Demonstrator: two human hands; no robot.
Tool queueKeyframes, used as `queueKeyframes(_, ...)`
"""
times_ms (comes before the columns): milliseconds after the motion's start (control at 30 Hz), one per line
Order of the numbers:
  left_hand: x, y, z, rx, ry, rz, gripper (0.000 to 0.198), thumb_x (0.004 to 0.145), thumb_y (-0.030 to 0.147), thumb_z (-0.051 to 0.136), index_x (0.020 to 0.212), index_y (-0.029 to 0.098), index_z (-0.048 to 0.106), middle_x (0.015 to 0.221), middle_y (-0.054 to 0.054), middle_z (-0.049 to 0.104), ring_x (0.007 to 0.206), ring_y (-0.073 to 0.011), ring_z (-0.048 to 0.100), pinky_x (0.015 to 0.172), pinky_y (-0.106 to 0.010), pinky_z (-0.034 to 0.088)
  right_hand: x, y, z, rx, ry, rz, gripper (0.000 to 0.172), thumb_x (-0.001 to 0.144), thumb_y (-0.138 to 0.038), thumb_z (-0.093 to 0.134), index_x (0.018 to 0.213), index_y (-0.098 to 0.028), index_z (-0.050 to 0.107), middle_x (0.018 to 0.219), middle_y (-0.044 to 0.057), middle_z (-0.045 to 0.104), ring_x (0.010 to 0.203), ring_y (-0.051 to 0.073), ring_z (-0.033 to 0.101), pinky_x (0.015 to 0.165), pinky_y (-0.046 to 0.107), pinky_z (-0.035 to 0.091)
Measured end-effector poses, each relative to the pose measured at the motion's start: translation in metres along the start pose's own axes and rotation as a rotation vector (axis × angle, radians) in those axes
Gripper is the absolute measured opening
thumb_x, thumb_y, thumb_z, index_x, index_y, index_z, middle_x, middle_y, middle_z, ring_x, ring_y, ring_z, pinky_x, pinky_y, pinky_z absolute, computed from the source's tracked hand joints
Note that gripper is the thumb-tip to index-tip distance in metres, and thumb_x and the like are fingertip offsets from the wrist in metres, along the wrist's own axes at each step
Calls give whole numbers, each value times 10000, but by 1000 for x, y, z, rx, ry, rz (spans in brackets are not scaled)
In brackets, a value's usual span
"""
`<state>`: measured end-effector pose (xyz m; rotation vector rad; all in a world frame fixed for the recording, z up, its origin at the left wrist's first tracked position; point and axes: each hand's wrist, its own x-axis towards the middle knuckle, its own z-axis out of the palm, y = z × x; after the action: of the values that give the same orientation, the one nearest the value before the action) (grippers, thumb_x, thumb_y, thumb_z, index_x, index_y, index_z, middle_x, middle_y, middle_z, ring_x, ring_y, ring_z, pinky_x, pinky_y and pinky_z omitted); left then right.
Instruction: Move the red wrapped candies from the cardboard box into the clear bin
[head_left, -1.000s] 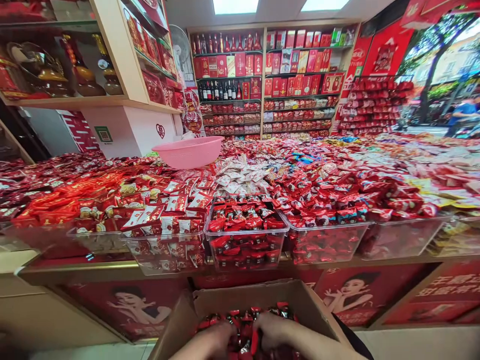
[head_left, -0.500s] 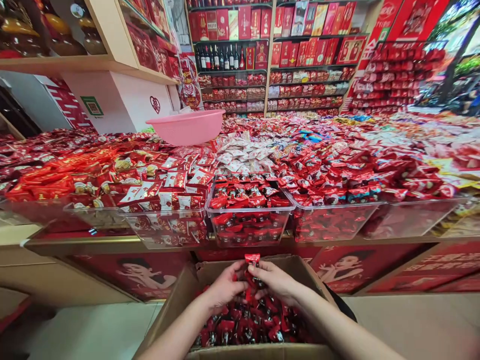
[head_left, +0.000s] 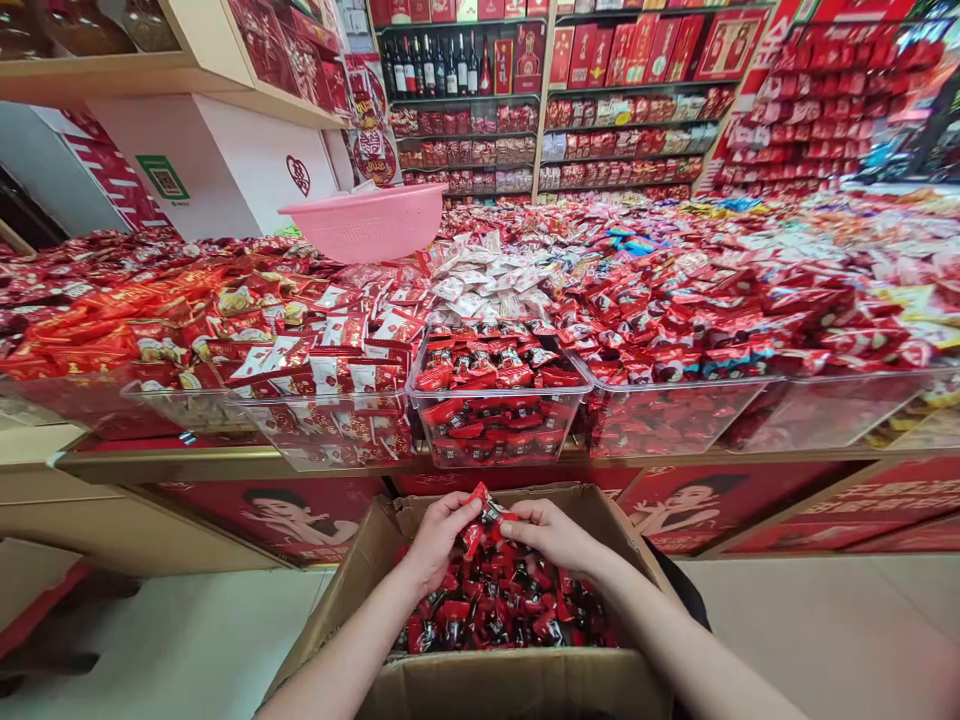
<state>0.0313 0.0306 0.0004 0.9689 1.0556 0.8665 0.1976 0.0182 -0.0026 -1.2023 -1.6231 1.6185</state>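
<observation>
Over a cardboard box (head_left: 517, 685) of loose red-and-black wrapped candies (head_left: 491, 605), both my hands come together near its far side. A wrapped candy (head_left: 491, 508) lies between them, tilted. My left hand (head_left: 439, 540) pinches its left end with thumb and fingers. On the other end, my right hand (head_left: 551, 535) closes its thumb and fingertips. Another red wrapper (head_left: 472, 540) shows just below my left fingers; whether that hand holds it too I cannot tell. Straight ahead on the counter is a clear plastic bin (head_left: 499, 445) with similar red-and-black candies in neat rows.
Several more clear bins of wrapped sweets line the counter edge (head_left: 300, 462). A pink plastic basket (head_left: 367, 225) rests on the sweets at back left. Behind stand shelves of wine bottles (head_left: 431, 68) and red boxes. A wooden stool (head_left: 37, 600) is at lower left.
My hands have spread slightly and now grip the candy by both ends; it has turned from upright to slanting. The view has tipped down, so the counter sits higher in it.
</observation>
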Motion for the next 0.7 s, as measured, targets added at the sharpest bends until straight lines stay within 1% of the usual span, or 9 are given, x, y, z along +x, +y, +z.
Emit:
queueKeyframes(133, -2, 2, 2, 10, -10, 23, 314, 665, 404, 555, 864, 162, 550, 613, 25, 552, 484, -77, 486, 479, -200, 391, -5, -5, 2, -618, 176, -335, 277, 815, -312, 350, 750, -155, 569, 715, 49, 560, 717, 148, 493, 687, 282, 405)
queueKeyframes(200, -4, 2, 3, 19, -7, 71, 291, 643, 355, 595, 859, 163, 560, 690, 21, 565, 581, -82, 507, 561, -195, 402, -7, -7, 3, -783, 204, -425, 253, 820, -255, 337, 818, -162, 572, 794, 78, 575, 802, 166, 485, 738, 302, 385)
queueKeyframes(233, -4, 2, 3, 21, -11, 95, 275, 641, 329, 604, 857, 165, 561, 722, 19, 568, 624, -87, 514, 599, -197, 404, -8, -8, 3, -780, 215, -440, 241, 817, -237, 340, 870, -167, 564, 838, 82, 578, 829, 167, 485, 750, 304, 384)
queueKeyframes(300, -5, 2, 2, 36, -32, 134, 266, 653, 294, 595, 883, 170, 549, 748, 12, 579, 666, -106, 527, 650, -223, 413, -8, -7, 2, -634, 265, -423, 243, 808, -227, 355, 967, -180, 533, 920, 73, 576, 874, 160, 491, 782, 301, 384)
queueKeyframes(367, -6, 3, 1, 77, -58, 177, 297, 656, 257, 588, 937, 178, 533, 792, -4, 595, 720, -131, 541, 705, -258, 415, -6, -5, 0, -378, 314, -322, 278, 809, -270, 350, 1036, -190, 490, 940, 59, 575, 821, 146, 524, 727, 287, 429)
queueKeyframes(433, -7, 4, 0, 125, -73, 216, 331, 656, 219, 581, 981, 187, 527, 878, -17, 599, 806, -150, 536, 768, -270, 398, -3, -1, -1, -111, 296, -165, 325, 799, -353, 353, 1063, -195, 457, 886, 47, 576, 657, 128, 543, 539, 252, 467)
queueKeyframes(500, -8, 6, 0, 162, -83, 242, 367, 652, 182, 577, 1015, 199, 525, 972, -21, 583, 889, -158, 512, 819, -262, 370, 0, 1, -1, 70, 234, -49, 356, 749, -412, 425, 1024, -190, 468, 795, 25, 562, 509, 97, 498, 373, 203, 418)
queueKeyframes(600, -10, 6, 1, 152, -143, 210, 490, 637, 161, 591, 1104, 230, 461, 1004, -17, 573, 864, -149, 521, 803, -266, 385, 2, 3, 0, 148, 228, -17, 292, 676, -415, 526, 829, -167, 511, 640, -23, 507, 405, 51, 416, 320, 165, 368)
queueKeyframes(700, -9, 3, 4, 77, -161, 139, 413, 677, 254, 569, 1076, 213, 471, 916, -25, 600, 763, -147, 546, 706, -278, 434, 2, 4, 1, 147, 250, -45, 270, 678, -428, 520, 738, -167, 488, 589, -44, 473, 373, 34, 378, 315, 157, 357)
